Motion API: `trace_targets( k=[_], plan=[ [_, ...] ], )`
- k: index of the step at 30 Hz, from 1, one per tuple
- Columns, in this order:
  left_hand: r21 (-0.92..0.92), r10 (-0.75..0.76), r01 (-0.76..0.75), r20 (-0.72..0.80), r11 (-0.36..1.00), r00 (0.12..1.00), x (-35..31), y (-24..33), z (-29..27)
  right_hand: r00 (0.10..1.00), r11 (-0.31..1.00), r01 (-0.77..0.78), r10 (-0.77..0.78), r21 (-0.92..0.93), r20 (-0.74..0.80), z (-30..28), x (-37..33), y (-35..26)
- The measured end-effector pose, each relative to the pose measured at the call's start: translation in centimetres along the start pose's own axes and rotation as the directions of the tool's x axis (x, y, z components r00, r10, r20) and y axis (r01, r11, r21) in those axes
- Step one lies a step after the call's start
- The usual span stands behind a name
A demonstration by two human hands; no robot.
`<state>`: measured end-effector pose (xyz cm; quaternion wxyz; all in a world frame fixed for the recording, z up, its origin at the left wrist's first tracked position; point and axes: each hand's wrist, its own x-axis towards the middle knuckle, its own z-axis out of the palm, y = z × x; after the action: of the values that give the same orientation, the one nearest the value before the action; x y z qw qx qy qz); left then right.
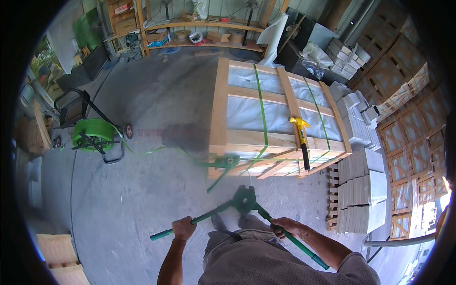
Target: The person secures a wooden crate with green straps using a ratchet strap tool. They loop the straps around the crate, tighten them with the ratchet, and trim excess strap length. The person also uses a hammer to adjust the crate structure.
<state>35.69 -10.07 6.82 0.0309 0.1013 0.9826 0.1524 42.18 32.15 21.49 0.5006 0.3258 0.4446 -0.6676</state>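
Left hand [183,229]: closed, fingers wrapped round the left arm of a green long-handled tool [244,198]. Right hand [287,227]: closed round the tool's right arm, partway up from the grip end. The tool's arms stand wide apart; its head is in front of the person, near side of a wooden crate [219,104]. Crate bound with green straps [262,104]; a yellow hammer [300,130] lies on top, its black handle over the near edge. Green metal device [230,161] at the crate's near left corner. Left: wheeled cart [97,111] carrying a green coil [88,126]. Right: stacked pale slabs [375,185]. Far side: wooden shelving [204,23]
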Motion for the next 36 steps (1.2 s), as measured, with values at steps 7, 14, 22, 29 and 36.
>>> trace_targets(
  k=[7,14,22,29,36],
  plan=[
    [-0.025,-0.038,0.041,0.091,0.999,0.995,-1.0,2.1,3.3,0.99,0.97,0.002,-0.035,-0.244,-0.134,-1.1,-0.8,-0.4],
    [-0.035,-0.103,0.134,0.462,0.99,0.881,0.5,9.1,8.5,0.963,0.905,-0.223,0.147,-0.361,-0.226,-6.7,-4.1,-1.8],
    [-0.106,-0.121,0.191,0.467,0.976,0.876,4.4,21.7,17.7,0.94,0.917,-0.28,0.203,-0.283,-0.273,-16.1,-9.2,-8.5],
    [-0.19,-0.218,0.315,0.403,0.93,0.889,8.0,28.6,26.9,0.893,0.905,-0.305,0.163,-0.297,-0.42,-17.0,-8.7,-15.2],
    [-0.374,-0.316,0.495,0.445,0.785,0.838,8.1,29.4,34.8,0.843,0.887,-0.364,0.184,-0.284,-0.505,-15.3,-1.4,-16.6]
  ],
)
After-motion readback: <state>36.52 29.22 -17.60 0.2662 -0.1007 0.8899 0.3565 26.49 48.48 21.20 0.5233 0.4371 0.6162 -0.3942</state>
